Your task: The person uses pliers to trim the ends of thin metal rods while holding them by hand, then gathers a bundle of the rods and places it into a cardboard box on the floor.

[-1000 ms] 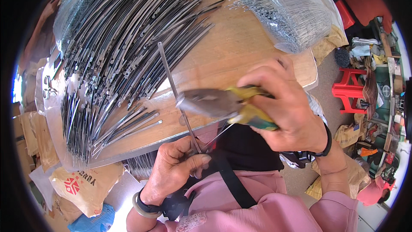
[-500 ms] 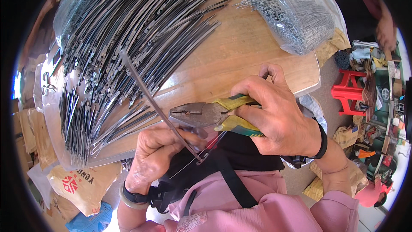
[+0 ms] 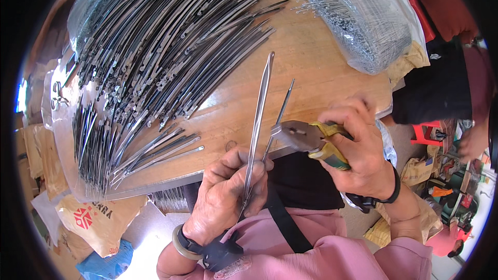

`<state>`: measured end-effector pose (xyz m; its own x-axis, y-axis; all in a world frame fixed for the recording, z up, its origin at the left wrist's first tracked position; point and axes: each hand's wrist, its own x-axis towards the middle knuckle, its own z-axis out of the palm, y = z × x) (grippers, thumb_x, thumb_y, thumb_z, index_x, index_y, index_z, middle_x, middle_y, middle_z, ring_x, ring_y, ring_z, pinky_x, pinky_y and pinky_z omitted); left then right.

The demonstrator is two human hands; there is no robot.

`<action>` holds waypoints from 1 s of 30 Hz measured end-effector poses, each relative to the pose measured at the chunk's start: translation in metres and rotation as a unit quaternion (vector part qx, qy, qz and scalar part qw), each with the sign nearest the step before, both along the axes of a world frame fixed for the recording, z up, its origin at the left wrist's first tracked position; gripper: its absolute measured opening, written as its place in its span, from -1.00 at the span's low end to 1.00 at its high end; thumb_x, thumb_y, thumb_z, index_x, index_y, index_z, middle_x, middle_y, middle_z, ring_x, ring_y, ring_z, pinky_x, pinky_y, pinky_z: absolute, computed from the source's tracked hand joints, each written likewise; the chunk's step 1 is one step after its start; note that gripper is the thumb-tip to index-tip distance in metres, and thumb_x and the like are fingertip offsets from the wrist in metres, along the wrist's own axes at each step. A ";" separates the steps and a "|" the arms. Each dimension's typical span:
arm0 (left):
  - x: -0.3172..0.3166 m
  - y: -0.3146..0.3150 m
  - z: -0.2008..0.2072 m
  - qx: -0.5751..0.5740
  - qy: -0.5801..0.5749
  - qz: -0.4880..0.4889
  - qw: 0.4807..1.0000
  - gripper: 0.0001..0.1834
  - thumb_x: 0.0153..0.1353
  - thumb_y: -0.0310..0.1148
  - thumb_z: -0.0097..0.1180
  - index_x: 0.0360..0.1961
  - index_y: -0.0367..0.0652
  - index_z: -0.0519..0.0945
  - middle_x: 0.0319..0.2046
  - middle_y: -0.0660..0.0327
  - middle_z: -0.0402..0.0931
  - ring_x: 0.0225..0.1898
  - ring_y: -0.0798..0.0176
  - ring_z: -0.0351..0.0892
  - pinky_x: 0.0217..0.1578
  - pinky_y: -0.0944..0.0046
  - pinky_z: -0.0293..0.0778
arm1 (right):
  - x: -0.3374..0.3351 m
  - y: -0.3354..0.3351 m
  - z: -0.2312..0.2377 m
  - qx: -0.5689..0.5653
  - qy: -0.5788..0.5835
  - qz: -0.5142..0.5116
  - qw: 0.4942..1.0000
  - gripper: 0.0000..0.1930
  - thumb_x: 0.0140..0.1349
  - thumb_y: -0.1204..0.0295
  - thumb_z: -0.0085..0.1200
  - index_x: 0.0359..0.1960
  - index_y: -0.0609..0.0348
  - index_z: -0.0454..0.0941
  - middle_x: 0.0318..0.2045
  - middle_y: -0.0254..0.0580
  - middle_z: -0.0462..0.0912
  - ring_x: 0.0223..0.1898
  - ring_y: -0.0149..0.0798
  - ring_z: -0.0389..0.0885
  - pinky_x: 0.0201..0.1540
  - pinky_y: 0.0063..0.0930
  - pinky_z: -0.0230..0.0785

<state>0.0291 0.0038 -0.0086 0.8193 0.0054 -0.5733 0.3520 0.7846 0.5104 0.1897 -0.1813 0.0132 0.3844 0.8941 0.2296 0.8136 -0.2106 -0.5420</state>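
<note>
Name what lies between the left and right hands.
In the head view: the head of the pliers, held by the right hand, and a thin rod sticking up from the left hand.

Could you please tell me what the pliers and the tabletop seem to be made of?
The pliers look like steel, grey with a dull sheen; their yellow-green handles could be plastic or rubber. The tabletop appears wooden or wood-effect, light brown, with faint grain and glossy highlights.

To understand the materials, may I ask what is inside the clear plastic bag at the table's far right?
The clear plastic bag holds a dense bundle of thin metal wires, some ends sticking out at its left. The lower wires are hidden under those above.
</note>
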 end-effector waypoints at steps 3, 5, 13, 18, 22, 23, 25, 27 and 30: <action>-0.002 -0.008 0.006 0.064 -0.004 0.035 0.997 -0.81 0.36 -0.39 0.06 -0.16 -0.33 0.53 -0.62 0.28 0.40 -0.69 0.44 0.30 -0.66 0.46 0.17 | -0.007 -0.017 -0.001 -0.042 0.110 0.010 0.993 -0.66 -0.24 0.49 0.35 -0.32 0.28 0.63 -0.12 -0.05 0.53 -0.14 -0.03 0.53 -0.03 -0.19 0.32; -0.005 -0.011 0.009 0.130 -0.016 0.043 0.990 -0.83 0.36 -0.42 0.07 -0.17 -0.33 0.54 -0.62 0.30 0.41 -0.68 0.48 0.30 -0.64 0.47 0.17 | -0.012 -0.019 0.000 -0.049 0.164 0.021 0.985 -0.62 -0.21 0.48 0.36 -0.26 0.29 0.64 -0.07 -0.03 0.52 -0.11 -0.01 0.53 -0.01 -0.21 0.35; -0.009 -0.018 0.008 0.300 -0.068 0.053 0.950 -0.92 0.34 -0.54 -0.01 -0.22 -0.34 0.48 -0.62 0.22 0.44 -0.71 0.46 0.33 -0.68 0.48 0.19 | -0.023 -0.015 0.001 -0.056 0.183 0.059 0.980 -0.62 -0.11 0.43 0.37 -0.22 0.34 0.61 -0.04 0.03 0.51 -0.08 0.05 0.56 -0.06 -0.26 0.46; -0.015 -0.019 0.003 0.306 -0.034 0.051 0.950 -0.95 0.31 -0.60 -0.04 -0.27 -0.34 0.48 -0.57 0.19 0.47 -0.71 0.45 0.36 -0.70 0.47 0.20 | -0.032 -0.017 -0.015 -0.079 0.110 0.115 0.984 -0.63 -0.07 0.41 0.21 -0.25 0.43 0.50 -0.24 0.06 0.45 -0.23 -0.01 0.56 -0.27 -0.30 0.50; -0.019 -0.014 0.009 0.298 -0.034 0.091 0.950 -0.95 0.34 -0.54 -0.02 -0.24 -0.31 0.44 -0.58 0.21 0.46 -0.72 0.44 0.35 -0.71 0.47 0.21 | -0.029 0.001 -0.002 -0.096 0.141 0.126 0.977 -0.68 0.02 0.37 0.21 -0.31 0.41 0.50 -0.33 0.00 0.44 -0.33 -0.07 0.55 -0.36 -0.29 0.47; -0.020 -0.008 0.013 0.282 -0.008 0.093 0.955 -0.95 0.35 -0.54 -0.01 -0.20 -0.30 0.44 -0.57 0.23 0.47 -0.68 0.47 0.37 -0.66 0.48 0.26 | -0.029 0.010 -0.002 -0.093 0.143 0.126 0.977 -0.68 0.04 0.35 0.21 -0.30 0.42 0.50 -0.31 0.02 0.45 -0.32 -0.06 0.56 -0.36 -0.30 0.47; -0.023 0.003 0.002 0.244 0.014 0.133 0.961 -0.93 0.34 -0.50 0.01 -0.22 -0.28 0.44 -0.60 0.25 0.44 -0.74 0.45 0.31 -0.71 0.48 0.18 | -0.025 0.018 -0.002 -0.072 0.137 0.144 0.977 -0.66 0.07 0.33 0.23 -0.29 0.43 0.52 -0.28 0.05 0.48 -0.31 -0.04 0.56 -0.34 -0.30 0.48; -0.042 0.018 0.009 0.263 0.045 0.139 0.954 -0.94 0.31 -0.51 0.03 -0.24 -0.26 0.43 -0.62 0.27 0.41 -0.76 0.47 0.27 -0.73 0.47 0.13 | -0.026 0.030 -0.013 -0.024 0.137 0.179 0.974 -0.64 0.08 0.31 0.24 -0.28 0.44 0.53 -0.25 0.08 0.51 -0.29 -0.02 0.56 -0.31 -0.31 0.49; -0.072 0.056 0.011 0.389 0.051 0.237 0.889 -0.96 0.34 -0.47 -0.01 -0.25 -0.20 0.44 -0.66 0.32 0.35 -0.77 0.53 0.17 -0.77 0.48 0.03 | -0.005 0.017 0.007 -0.058 0.181 0.033 0.981 -0.76 0.10 0.36 0.23 -0.35 0.32 0.58 -0.32 0.04 0.54 -0.33 0.03 0.58 -0.28 -0.23 0.46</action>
